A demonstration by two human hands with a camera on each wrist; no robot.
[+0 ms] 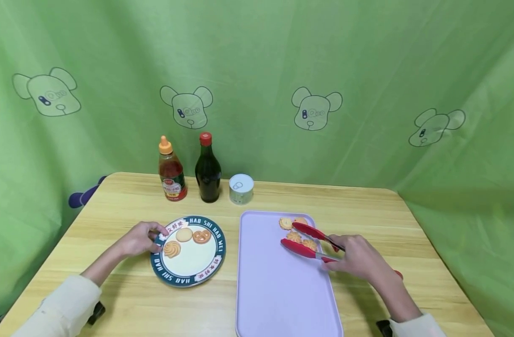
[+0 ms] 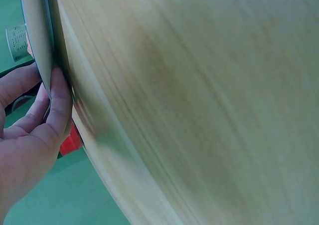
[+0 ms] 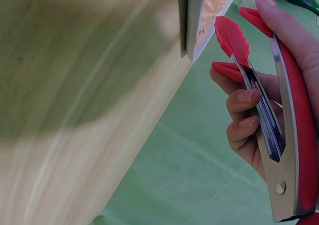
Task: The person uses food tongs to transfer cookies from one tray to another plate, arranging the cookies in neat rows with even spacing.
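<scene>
My left hand (image 1: 142, 238) pinches the left rim of a round plate (image 1: 185, 280) with a dark green lettered border; the left wrist view shows thumb and fingers on either side of its edge. On the plate lie a swirl cookie (image 1: 172, 249), a round biscuit (image 1: 184, 234) and a pretzel-shaped cookie (image 1: 201, 237). My right hand (image 1: 354, 256) grips red-tipped metal tongs (image 3: 294, 135), their arms spread. The tong tips hover around several cookies (image 1: 294, 237) at the upper right of a lilac tray (image 1: 278, 290). Whether the tips touch any cookie, I cannot tell.
Along the table's back edge stand a sauce bottle (image 1: 172, 175) with an orange cap, a dark bottle (image 1: 208, 171) with a red cap, and a small tin can (image 1: 241, 189). A green curtain (image 1: 257, 61) hangs behind the wooden table (image 1: 126, 196).
</scene>
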